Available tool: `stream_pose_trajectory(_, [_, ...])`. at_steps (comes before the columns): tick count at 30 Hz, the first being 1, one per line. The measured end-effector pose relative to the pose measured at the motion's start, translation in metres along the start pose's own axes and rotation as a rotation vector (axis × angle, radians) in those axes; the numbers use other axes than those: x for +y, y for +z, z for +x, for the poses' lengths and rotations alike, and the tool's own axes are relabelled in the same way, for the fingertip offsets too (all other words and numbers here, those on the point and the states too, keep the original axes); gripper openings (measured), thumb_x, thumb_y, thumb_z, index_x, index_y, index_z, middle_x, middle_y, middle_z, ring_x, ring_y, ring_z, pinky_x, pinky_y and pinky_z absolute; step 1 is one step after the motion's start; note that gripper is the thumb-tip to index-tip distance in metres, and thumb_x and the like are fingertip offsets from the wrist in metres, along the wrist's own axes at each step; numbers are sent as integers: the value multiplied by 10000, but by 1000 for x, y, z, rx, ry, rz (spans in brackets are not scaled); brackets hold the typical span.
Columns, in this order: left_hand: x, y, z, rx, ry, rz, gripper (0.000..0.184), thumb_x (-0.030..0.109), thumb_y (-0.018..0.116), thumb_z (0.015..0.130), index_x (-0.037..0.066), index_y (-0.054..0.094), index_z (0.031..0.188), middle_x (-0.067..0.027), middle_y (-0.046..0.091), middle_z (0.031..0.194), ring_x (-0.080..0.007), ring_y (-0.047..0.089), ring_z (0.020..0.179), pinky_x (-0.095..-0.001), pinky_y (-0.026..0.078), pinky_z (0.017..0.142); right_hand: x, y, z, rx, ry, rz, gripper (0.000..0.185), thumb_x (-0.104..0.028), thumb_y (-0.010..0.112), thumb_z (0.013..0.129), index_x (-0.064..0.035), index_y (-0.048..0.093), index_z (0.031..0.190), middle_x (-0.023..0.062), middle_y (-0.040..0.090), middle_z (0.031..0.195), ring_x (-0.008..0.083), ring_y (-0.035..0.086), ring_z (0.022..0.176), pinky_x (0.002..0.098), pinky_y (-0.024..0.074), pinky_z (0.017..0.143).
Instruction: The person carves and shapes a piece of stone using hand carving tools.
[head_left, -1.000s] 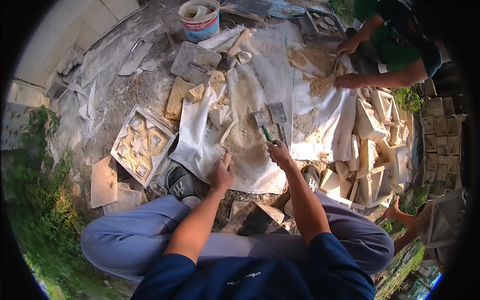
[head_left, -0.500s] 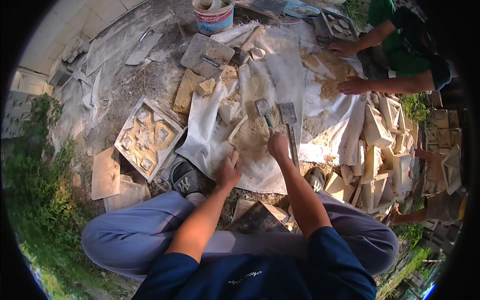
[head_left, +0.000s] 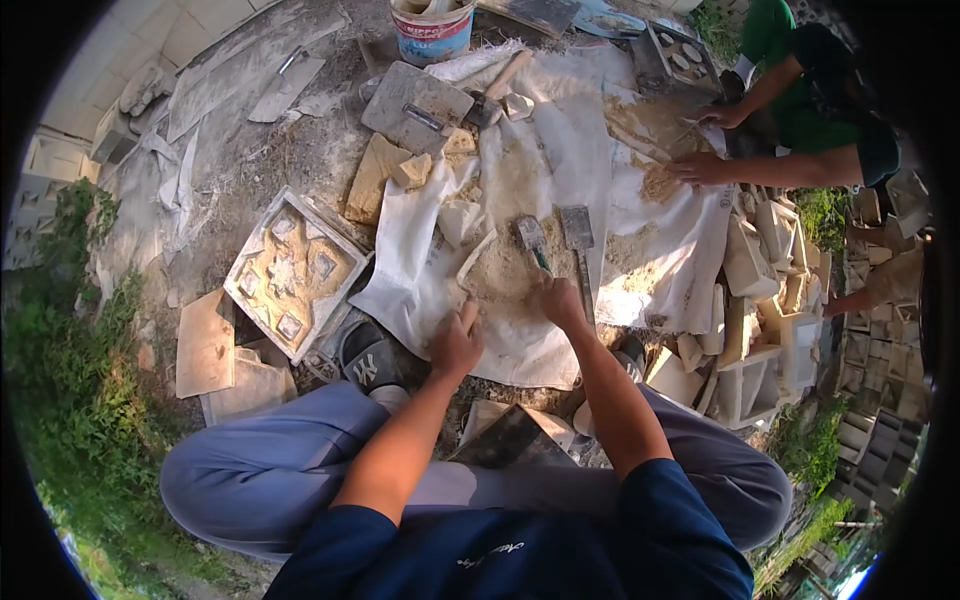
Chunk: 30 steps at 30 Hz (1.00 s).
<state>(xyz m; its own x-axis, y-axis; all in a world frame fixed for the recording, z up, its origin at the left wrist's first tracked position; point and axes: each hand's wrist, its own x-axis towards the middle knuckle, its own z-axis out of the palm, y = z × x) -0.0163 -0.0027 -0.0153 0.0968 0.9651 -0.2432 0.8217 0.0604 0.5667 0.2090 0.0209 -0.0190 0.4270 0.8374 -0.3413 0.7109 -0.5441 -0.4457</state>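
In my right hand (head_left: 562,300) is the green handle of a small trowel (head_left: 531,234), its flat grey blade pointing away from me over the sandy mix. Just left of the blade, a pale-edged piece holding sandy material (head_left: 492,268) lies on the white sheet (head_left: 400,270). My left hand (head_left: 457,343) is closed at the near-left edge of that piece; what its fingers grip, if anything, is hidden. A second long-handled trowel (head_left: 576,228) lies to the right of my right hand.
A square patterned mould (head_left: 295,275) with sandy fill sits left. Beyond are stone chunks (head_left: 376,180), a float (head_left: 417,105), a hammer (head_left: 505,75) and a paint bucket (head_left: 433,35). Cast blocks (head_left: 752,260) pile up right. A co-worker's hands (head_left: 702,168) work at the far right.
My right hand and the trowel have shifted slightly toward me. My left hand stays almost in place. The co-worker's farther hand has moved right and nearer.
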Motion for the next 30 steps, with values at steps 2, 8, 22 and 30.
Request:
stream_pose_trajectory(2, [-1,-2,1,-22,-8,4,382,357,603,843,-2,562,970,-230,624,938,-418,613,888,-510,488,758,15,1,6,-7,-16,25,508,-391,455,976,73,646,898,352,603,787,530,595,788,579,462,739])
stream_pose_trajectory(8, [-1,-3,-1,-21,10,17,371,337,601,849,-12,563,969,-242,625,938,-427,616,884,-504,490,762,-16,-30,-1,180,-102,212,454,-335,477,979,46,620,776,339,593,733,536,565,694,594,423,640])
stream_pose_trajectory(22, [0,0,1,6,26,-7,385,361,586,873,-18,574,943,-246,628,899,-435,620,836,-503,494,720,2,-17,-17,179,-85,180,475,-339,495,971,30,616,698,331,584,737,530,560,716,591,417,630])
stream_pose_trajectory(30, [-2,2,-1,-5,16,12,398,378,571,884,-16,576,935,-245,628,893,-430,620,841,-508,491,725,13,-35,-33,-9,-135,62,469,-368,485,973,48,620,805,325,576,688,532,568,731,571,452,658])
